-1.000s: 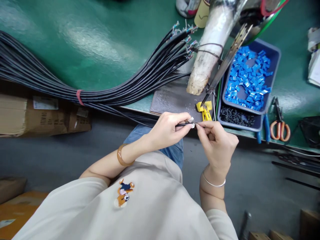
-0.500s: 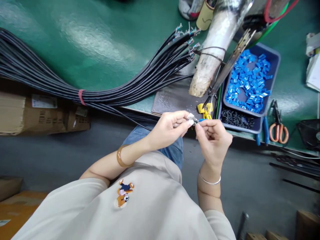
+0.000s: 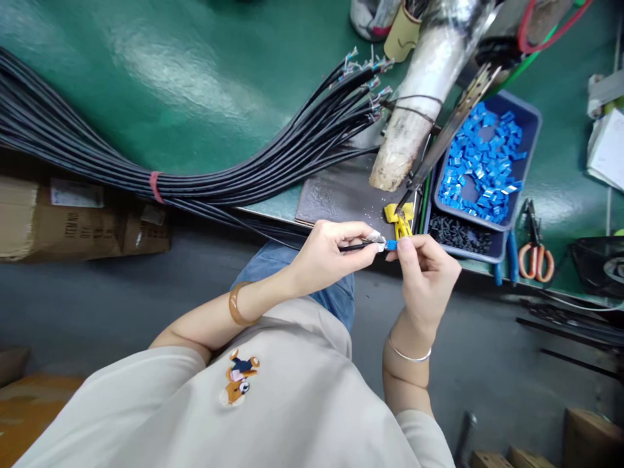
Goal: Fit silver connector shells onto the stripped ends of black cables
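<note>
My left hand (image 3: 336,255) pinches a black cable (image 3: 355,247) close to its end, thumb and forefinger closed on it. A small blue connector piece (image 3: 391,245) sits at the cable's end, in line with it, and my right hand (image 3: 425,268) pinches it between thumb and forefinger. Whether wires are inside the blue piece is too small to tell. Just behind the fingers stands a yellow-handled tool (image 3: 402,221). A large bundle of black cables (image 3: 205,185), tied with a red band (image 3: 156,187), lies to the left with stripped, coloured wire ends.
A bin of blue connector pieces (image 3: 487,162) overlaps a tray of small black parts (image 3: 458,235) at right. Orange-handled scissors (image 3: 536,260) and blue-handled pliers (image 3: 511,259) lie beside them. A wrapped post (image 3: 407,123) slants over the dark mat (image 3: 336,188). Cardboard boxes (image 3: 82,221) stand left.
My right hand has shifted slightly right and down. The blue piece and the cable held in my left hand now show more plainly between the hands.
</note>
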A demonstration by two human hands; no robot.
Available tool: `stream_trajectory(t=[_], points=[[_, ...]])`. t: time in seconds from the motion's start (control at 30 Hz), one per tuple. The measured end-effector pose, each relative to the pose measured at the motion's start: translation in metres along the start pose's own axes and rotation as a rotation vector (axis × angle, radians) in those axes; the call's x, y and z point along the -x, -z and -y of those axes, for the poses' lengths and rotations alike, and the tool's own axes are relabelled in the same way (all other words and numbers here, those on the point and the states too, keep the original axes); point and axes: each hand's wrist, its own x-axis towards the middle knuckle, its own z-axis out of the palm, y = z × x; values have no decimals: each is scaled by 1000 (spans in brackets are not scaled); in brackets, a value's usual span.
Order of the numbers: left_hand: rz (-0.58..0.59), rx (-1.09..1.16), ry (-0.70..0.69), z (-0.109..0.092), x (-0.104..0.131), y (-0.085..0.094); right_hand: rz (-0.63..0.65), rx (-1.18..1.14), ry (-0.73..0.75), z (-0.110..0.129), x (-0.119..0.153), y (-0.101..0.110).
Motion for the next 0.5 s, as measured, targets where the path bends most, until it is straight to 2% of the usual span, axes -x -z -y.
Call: stream_trajectory(t=[0.17,0.3,0.5], points=[[40,97,114,-3,-2,0,45,-138,-48,-3,0,-1],[108,208,212,-7,-7,2,42,-117,-36,-4,0,-1],[107,157,199,-5,-8,0,-12,15,14,-3,2,-4]])
